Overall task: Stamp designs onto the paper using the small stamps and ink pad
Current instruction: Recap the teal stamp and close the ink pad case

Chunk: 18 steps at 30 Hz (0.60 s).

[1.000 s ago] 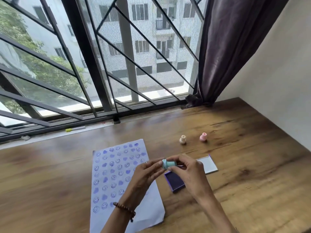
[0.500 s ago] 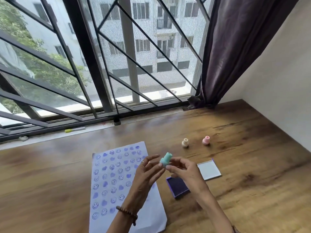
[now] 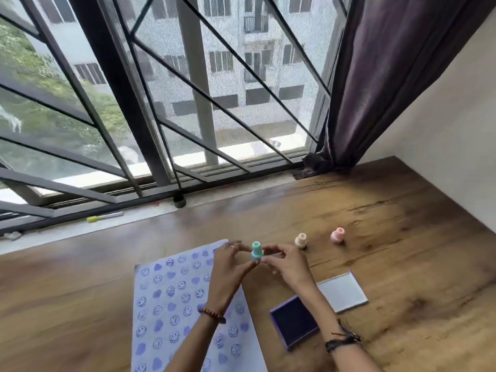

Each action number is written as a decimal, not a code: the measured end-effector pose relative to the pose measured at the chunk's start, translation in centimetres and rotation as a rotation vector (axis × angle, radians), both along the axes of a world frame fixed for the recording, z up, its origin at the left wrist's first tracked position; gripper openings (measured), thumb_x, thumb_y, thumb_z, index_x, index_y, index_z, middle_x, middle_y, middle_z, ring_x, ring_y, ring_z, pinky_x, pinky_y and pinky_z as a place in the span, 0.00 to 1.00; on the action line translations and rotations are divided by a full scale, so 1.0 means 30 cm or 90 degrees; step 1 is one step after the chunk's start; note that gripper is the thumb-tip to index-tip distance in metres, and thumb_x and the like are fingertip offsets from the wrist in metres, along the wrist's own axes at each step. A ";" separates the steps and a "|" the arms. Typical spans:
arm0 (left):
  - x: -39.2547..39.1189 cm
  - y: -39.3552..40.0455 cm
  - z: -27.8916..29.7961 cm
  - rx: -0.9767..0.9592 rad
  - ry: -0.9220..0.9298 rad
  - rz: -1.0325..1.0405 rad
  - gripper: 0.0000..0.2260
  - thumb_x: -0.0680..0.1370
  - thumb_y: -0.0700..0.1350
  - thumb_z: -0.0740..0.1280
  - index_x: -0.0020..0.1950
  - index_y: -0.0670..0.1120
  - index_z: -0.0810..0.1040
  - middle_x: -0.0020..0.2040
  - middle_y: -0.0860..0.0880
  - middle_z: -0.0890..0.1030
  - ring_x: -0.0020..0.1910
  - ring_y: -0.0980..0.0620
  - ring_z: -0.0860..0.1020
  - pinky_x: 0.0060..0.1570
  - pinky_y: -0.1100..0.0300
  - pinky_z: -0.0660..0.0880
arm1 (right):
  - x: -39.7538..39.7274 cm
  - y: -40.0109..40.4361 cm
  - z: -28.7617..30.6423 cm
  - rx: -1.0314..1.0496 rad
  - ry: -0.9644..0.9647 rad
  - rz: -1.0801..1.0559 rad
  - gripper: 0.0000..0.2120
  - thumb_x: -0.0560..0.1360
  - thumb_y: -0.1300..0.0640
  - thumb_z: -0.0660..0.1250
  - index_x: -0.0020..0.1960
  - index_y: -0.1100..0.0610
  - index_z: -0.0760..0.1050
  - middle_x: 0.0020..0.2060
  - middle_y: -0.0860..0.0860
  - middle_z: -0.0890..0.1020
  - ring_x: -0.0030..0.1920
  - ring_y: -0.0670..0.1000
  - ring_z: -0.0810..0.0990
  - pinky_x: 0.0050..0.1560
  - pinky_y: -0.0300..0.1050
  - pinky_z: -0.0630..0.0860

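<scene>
A small teal stamp (image 3: 256, 250) stands upright above the table, pinched at its base between the fingertips of my left hand (image 3: 230, 267) and my right hand (image 3: 285, 263). Under my left forearm lies the white paper (image 3: 171, 304), covered with several purple smiley faces and hearts. The open purple ink pad (image 3: 294, 321) sits below my right wrist, partly hidden by the arm. Its white lid (image 3: 342, 290) lies just to the right. A cream stamp (image 3: 301, 240) and a pink stamp (image 3: 337, 235) stand on the table beyond my right hand.
The wooden table (image 3: 402, 251) runs to a barred window at the back and a white wall on the right. A dark curtain (image 3: 375, 89) hangs in the far right corner. A yellow-capped pen (image 3: 104, 216) lies on the sill.
The teal stamp went from lying sideways between my fingers to standing upright. Both hands moved farther from me, beyond the paper's top right corner.
</scene>
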<state>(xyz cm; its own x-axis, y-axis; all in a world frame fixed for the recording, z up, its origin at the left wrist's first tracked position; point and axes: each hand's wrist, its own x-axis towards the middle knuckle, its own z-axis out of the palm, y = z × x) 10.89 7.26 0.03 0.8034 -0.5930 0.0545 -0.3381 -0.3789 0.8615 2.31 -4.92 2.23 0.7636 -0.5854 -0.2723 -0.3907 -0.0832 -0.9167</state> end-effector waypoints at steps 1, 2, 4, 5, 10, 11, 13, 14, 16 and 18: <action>0.008 -0.011 -0.008 0.020 -0.023 0.006 0.10 0.67 0.46 0.75 0.46 0.50 0.80 0.54 0.47 0.79 0.58 0.51 0.71 0.55 0.63 0.63 | 0.013 -0.008 -0.007 -0.022 0.007 -0.002 0.09 0.68 0.65 0.71 0.47 0.57 0.81 0.33 0.47 0.81 0.30 0.46 0.76 0.27 0.35 0.71; 0.011 -0.021 -0.012 0.034 -0.033 0.016 0.10 0.67 0.47 0.75 0.47 0.50 0.80 0.58 0.46 0.77 0.60 0.50 0.69 0.55 0.65 0.60 | 0.023 -0.016 -0.015 -0.047 0.015 -0.002 0.08 0.68 0.65 0.71 0.45 0.55 0.82 0.31 0.45 0.81 0.28 0.44 0.76 0.27 0.35 0.71; 0.014 -0.035 -0.018 0.056 -0.047 0.031 0.11 0.67 0.47 0.75 0.47 0.49 0.80 0.61 0.44 0.75 0.63 0.48 0.66 0.60 0.61 0.59 | 0.034 -0.027 -0.030 -0.107 0.036 0.007 0.08 0.67 0.63 0.72 0.44 0.54 0.82 0.29 0.41 0.80 0.25 0.37 0.75 0.28 0.31 0.70; 0.011 -0.041 -0.022 0.066 -0.061 0.032 0.12 0.67 0.47 0.75 0.47 0.47 0.80 0.61 0.44 0.75 0.64 0.46 0.66 0.63 0.57 0.60 | 0.035 -0.029 -0.036 -0.132 0.049 0.015 0.08 0.67 0.62 0.72 0.46 0.55 0.82 0.31 0.42 0.81 0.26 0.35 0.76 0.29 0.30 0.72; -0.011 -0.049 -0.031 0.142 -0.085 0.005 0.12 0.68 0.45 0.74 0.48 0.44 0.79 0.61 0.42 0.75 0.68 0.42 0.64 0.70 0.53 0.54 | 0.011 -0.015 -0.035 -0.172 0.072 0.013 0.12 0.67 0.64 0.72 0.50 0.57 0.81 0.47 0.55 0.86 0.49 0.52 0.83 0.52 0.51 0.79; -0.021 -0.044 -0.031 0.148 -0.074 0.008 0.12 0.68 0.45 0.74 0.50 0.44 0.78 0.62 0.42 0.74 0.69 0.42 0.63 0.70 0.53 0.54 | -0.002 -0.010 -0.029 -0.179 0.061 0.006 0.12 0.67 0.65 0.72 0.50 0.57 0.81 0.48 0.54 0.85 0.50 0.52 0.82 0.53 0.50 0.78; -0.052 -0.021 -0.028 0.126 -0.075 0.027 0.13 0.69 0.44 0.73 0.51 0.45 0.77 0.62 0.44 0.74 0.68 0.43 0.64 0.68 0.55 0.56 | -0.043 -0.004 -0.014 -0.202 0.041 -0.016 0.11 0.68 0.63 0.72 0.49 0.55 0.81 0.47 0.52 0.85 0.49 0.49 0.82 0.52 0.47 0.78; -0.073 -0.005 -0.025 0.098 -0.084 0.036 0.11 0.70 0.43 0.73 0.51 0.47 0.77 0.60 0.46 0.75 0.66 0.44 0.65 0.67 0.58 0.58 | -0.073 -0.004 -0.010 -0.211 0.035 -0.037 0.10 0.68 0.61 0.72 0.49 0.53 0.80 0.46 0.50 0.85 0.47 0.47 0.82 0.50 0.45 0.78; -0.132 0.032 -0.023 0.023 -0.087 0.028 0.09 0.71 0.42 0.71 0.49 0.50 0.77 0.55 0.55 0.76 0.62 0.51 0.68 0.61 0.70 0.59 | -0.152 -0.004 -0.007 -0.205 0.024 -0.093 0.06 0.70 0.59 0.71 0.46 0.51 0.80 0.41 0.46 0.85 0.42 0.42 0.81 0.45 0.40 0.77; -0.200 0.060 -0.026 -0.007 -0.061 -0.017 0.09 0.72 0.44 0.71 0.49 0.54 0.76 0.53 0.63 0.73 0.60 0.58 0.68 0.57 0.79 0.56 | -0.242 -0.005 -0.014 -0.202 0.017 -0.167 0.04 0.70 0.58 0.71 0.41 0.50 0.80 0.35 0.42 0.83 0.35 0.37 0.78 0.39 0.32 0.73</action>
